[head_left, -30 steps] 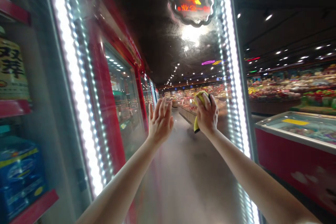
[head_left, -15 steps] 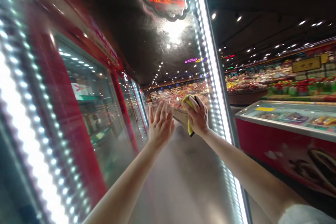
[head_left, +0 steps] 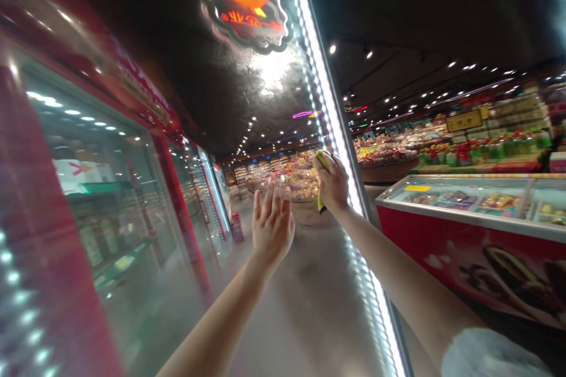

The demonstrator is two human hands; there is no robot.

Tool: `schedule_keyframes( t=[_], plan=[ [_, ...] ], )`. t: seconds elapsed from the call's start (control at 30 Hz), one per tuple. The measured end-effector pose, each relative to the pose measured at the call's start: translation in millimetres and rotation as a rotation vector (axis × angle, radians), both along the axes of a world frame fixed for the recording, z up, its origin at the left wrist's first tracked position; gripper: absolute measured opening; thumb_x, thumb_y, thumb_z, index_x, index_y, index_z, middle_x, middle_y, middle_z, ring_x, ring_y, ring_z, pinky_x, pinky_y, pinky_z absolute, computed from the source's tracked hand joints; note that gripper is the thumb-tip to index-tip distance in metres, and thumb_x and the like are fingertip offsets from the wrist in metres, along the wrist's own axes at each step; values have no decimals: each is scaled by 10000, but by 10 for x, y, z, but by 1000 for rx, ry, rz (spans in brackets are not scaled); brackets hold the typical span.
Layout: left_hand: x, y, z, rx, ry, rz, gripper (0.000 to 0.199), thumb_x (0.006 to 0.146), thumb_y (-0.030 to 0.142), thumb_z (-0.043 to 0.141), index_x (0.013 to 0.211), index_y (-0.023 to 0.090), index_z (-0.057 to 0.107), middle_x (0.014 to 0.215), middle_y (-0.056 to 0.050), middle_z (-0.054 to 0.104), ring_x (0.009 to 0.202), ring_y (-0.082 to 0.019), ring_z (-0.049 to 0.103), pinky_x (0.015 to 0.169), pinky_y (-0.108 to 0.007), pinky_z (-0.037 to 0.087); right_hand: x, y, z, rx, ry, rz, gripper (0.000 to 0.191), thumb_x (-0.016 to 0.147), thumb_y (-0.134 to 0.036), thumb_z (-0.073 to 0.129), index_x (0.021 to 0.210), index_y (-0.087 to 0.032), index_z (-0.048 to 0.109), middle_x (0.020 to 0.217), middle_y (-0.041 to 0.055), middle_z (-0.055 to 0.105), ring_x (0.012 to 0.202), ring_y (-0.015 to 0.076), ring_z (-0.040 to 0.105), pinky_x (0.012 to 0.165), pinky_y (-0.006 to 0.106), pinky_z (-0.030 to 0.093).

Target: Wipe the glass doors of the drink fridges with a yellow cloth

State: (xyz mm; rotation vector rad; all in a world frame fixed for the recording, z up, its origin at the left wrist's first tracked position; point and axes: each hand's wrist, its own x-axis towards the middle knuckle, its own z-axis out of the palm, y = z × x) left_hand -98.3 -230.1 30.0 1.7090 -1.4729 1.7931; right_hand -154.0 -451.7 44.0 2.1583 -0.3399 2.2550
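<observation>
A tall glass door (head_left: 283, 283) stands before me, hazy in its lower part, with a bright LED strip (head_left: 329, 94) down its right edge. My left hand (head_left: 273, 227) lies flat toward the pane with fingers stretched out, holding nothing; whether it touches the glass I cannot tell. My right hand (head_left: 335, 182) is closed on a yellow cloth (head_left: 322, 203) with a dark edge, close beside the LED strip. Part of the cloth hangs below the fingers. Near the door's top glows a scalloped sign (head_left: 247, 9) with an orange emblem and mirrored lettering.
Red-framed glass cabinets (head_left: 174, 206) with shelves run along the left. To the right stands a red chest freezer (head_left: 411, 235) with packed goods under its glass top. Behind it are displays of bottles (head_left: 486, 150) and a yellow price sign (head_left: 464, 121).
My view has turned to the right, so the door and sign sit further left. My right hand with the cloth has moved right, close against the LED strip. My left hand remains spread.
</observation>
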Motion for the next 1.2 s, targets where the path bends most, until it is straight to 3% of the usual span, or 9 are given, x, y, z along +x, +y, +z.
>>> schedule_keyframes(
  t=[0.17, 0.4, 0.6, 0.67, 0.77, 0.93, 1.0, 1.1, 1.2],
  plan=[
    [-5, -275, -29, 7, -35, -56, 804, 894, 85, 588, 1616, 165, 244, 1623, -214, 410, 1589, -330, 174, 1270, -661, 240, -56, -117, 341, 60, 32, -113, 509, 1013, -172, 442, 1484, -314, 572, 1526, 62, 566, 1362, 298, 491, 1069, 461, 471],
    [-53, -333, -188, 12, -36, -53, 736, 909, 89, 572, 1592, 159, 305, 1598, -204, 454, 1589, -306, 189, 1278, -650, 236, -51, -8, -169, 228, 41, -166, 593, 946, -131, 489, 1506, -317, 540, 1503, 99, 569, 1263, 345, 518, 956, 493, 474],
    [-9, -378, -155, 26, -47, -96, 858, 899, 102, 593, 1642, 184, 170, 1608, -202, 437, 1585, -317, 186, 1278, -676, 196, 94, -70, 504, 301, -57, -90, 653, 926, -132, 452, 1548, -331, 482, 1541, 110, 517, 1244, 380, 500, 960, 552, 461],
    [-13, -400, -162, 13, -54, -84, 858, 906, 104, 591, 1644, 172, 159, 1586, -211, 465, 1579, -320, 206, 1276, -676, 204, 93, -96, 573, 301, -43, -110, 625, 943, -149, 448, 1538, -332, 495, 1538, 102, 520, 1257, 374, 500, 966, 537, 462],
    [-41, -405, -213, 2, -42, -68, 836, 918, 108, 585, 1644, 168, 176, 1591, -213, 456, 1578, -321, 202, 1276, -666, 217, 47, -88, 278, 257, -23, -150, 571, 983, -185, 432, 1526, -341, 509, 1524, 95, 537, 1278, 347, 508, 973, 492, 466],
    [-100, -375, -330, 39, 21, -55, 842, 935, 112, 567, 1657, 175, 139, 1647, -205, 346, 1580, -324, 171, 1284, -660, 193, -53, -20, -705, 185, -14, -189, 527, 1018, -215, 424, 1526, -326, 509, 1469, 102, 586, 1286, 307, 526, 1016, 457, 443],
    [-113, -354, -354, 54, 27, -62, 845, 936, 110, 569, 1658, 166, 134, 1650, -210, 335, 1579, -323, 172, 1291, -650, 176, -76, -27, -933, 190, 0, -178, 515, 1018, -199, 427, 1505, -327, 534, 1453, 95, 600, 1293, 298, 523, 1033, 456, 436],
    [-105, -302, -338, 72, 35, -74, 856, 930, 112, 581, 1658, 169, 134, 1651, -211, 333, 1577, -326, 174, 1291, -654, 164, -54, -94, -825, 202, 3, -116, 500, 1006, -158, 424, 1457, -294, 590, 1446, 99, 606, 1305, 281, 518, 1072, 453, 425],
    [-67, -240, -283, 75, 53, -84, 874, 917, 115, 591, 1659, 205, 136, 1658, -191, 333, 1575, -332, 181, 1283, -676, 159, 37, -121, -322, 232, -11, -74, 512, 1002, -140, 402, 1463, -264, 584, 1486, 112, 576, 1324, 266, 510, 1099, 449, 422]
  ],
)
